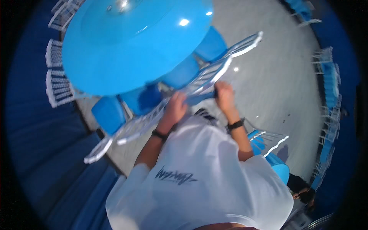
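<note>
My left hand point(176, 105) and my right hand point(225, 94) are raised at waist level, fingers curled. Between them is a dark blue item point(200, 98), blurred and too unclear to name; my right fingers wrap its dark end, and what my left fingers hold is unclear. Just beyond them stand white slatted chair backs point(212, 74) with light blue seats point(180, 71), tucked along a round light blue table point(126, 57). The chair back nearest my left hand point(142, 120) runs down to the lower left.
More white chairs point(57, 86) line the table's far left. Another blue chair point(278, 168) is behind my right arm. Chairs and blue tables point(329, 82) line the right side of the grey floor point(268, 92). A person point(306, 193) is at the lower right. Dark blue drapery point(46, 145) covers the left.
</note>
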`<act>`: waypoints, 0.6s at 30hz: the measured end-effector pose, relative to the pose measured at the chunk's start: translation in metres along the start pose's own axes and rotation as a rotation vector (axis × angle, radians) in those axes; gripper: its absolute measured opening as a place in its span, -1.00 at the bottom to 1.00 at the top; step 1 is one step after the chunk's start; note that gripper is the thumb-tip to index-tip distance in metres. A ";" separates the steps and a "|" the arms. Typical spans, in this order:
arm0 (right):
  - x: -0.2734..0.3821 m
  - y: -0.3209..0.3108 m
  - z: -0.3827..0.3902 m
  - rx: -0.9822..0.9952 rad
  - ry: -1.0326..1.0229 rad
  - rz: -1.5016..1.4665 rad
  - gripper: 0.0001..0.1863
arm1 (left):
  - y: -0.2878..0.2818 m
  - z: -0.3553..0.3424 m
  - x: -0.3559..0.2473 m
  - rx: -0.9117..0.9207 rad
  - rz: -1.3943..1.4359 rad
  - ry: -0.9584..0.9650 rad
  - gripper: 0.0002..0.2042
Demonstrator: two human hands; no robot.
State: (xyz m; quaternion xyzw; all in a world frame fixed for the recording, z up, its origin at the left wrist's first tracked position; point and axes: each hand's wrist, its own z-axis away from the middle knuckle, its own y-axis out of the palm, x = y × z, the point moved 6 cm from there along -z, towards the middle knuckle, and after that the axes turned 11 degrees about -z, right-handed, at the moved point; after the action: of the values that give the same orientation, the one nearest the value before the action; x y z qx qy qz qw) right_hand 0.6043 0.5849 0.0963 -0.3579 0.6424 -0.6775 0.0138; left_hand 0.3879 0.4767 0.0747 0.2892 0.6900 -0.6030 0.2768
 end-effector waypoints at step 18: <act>-0.010 0.085 -0.004 0.311 -0.712 -0.278 -0.31 | 0.099 0.032 0.008 -0.115 -0.650 -0.413 -0.21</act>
State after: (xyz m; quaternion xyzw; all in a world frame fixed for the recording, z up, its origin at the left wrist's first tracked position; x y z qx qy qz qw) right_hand 0.5720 0.5778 0.0171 -0.6468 0.4329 -0.5961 0.1975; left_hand 0.4563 0.4556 -0.0013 -0.0880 0.7082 -0.6650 0.2199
